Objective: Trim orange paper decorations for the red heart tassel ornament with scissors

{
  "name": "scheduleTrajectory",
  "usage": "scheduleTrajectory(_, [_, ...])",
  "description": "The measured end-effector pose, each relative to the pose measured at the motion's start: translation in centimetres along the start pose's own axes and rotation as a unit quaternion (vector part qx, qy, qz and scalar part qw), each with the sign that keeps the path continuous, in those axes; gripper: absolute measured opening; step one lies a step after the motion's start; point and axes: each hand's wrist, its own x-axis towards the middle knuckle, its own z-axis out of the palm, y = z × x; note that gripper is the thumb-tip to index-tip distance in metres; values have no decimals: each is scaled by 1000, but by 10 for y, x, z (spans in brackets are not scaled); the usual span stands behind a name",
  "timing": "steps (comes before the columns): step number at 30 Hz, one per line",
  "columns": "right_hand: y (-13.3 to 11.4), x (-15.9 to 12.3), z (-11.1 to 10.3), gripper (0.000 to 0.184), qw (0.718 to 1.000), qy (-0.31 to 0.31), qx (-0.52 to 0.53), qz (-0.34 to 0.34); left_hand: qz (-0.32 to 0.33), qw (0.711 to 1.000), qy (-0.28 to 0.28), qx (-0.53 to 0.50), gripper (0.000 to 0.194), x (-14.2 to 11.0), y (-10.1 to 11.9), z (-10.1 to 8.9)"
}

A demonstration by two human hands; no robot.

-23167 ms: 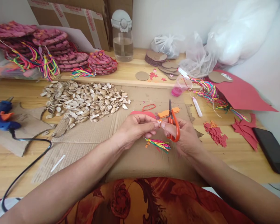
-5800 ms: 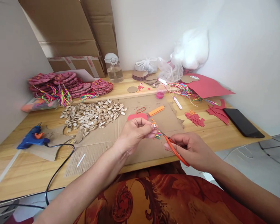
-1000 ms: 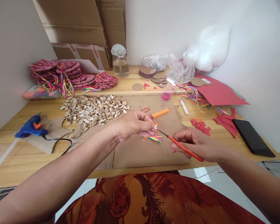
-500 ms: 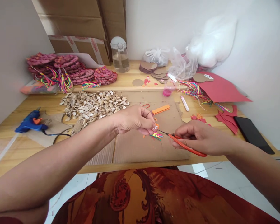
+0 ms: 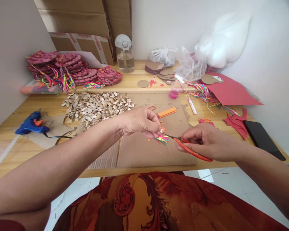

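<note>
My left hand (image 5: 138,121) pinches a tiny orange piece (image 5: 162,129) between thumb and fingertips, just above a small bundle of coloured threads (image 5: 162,140) that lies on the brown cardboard sheet (image 5: 139,154). My right hand (image 5: 207,142) grips the orange-handled scissors (image 5: 191,150). Their dark blades point left and meet the little piece at my left fingertips. A strip of orange foam (image 5: 167,112) and a thin red loop (image 5: 152,108) lie on the cardboard just beyond my hands.
A heap of pale shells (image 5: 96,107) lies to the left, a blue glue gun (image 5: 30,125) with its cord further left. Stacks of pink woven discs (image 5: 69,69), a water bottle (image 5: 124,54), plastic bags, red paper (image 5: 231,93) and a black phone (image 5: 263,138) stand around the wooden table (image 5: 233,149).
Over the last second both hands rose slightly in view and the right hand with the scissors closed in on the left fingertips. The table objects stayed put.
</note>
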Motion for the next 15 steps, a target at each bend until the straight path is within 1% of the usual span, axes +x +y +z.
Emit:
scheduleTrajectory(10, [1,0,-2,39,1000,20,-18,-13,-3,1000,6,4,3,3,-1,0])
scheduleTrajectory(15, [1,1,-1,42,999,23,-23,-20,-11,1000,13,0,1,6,-2,-4])
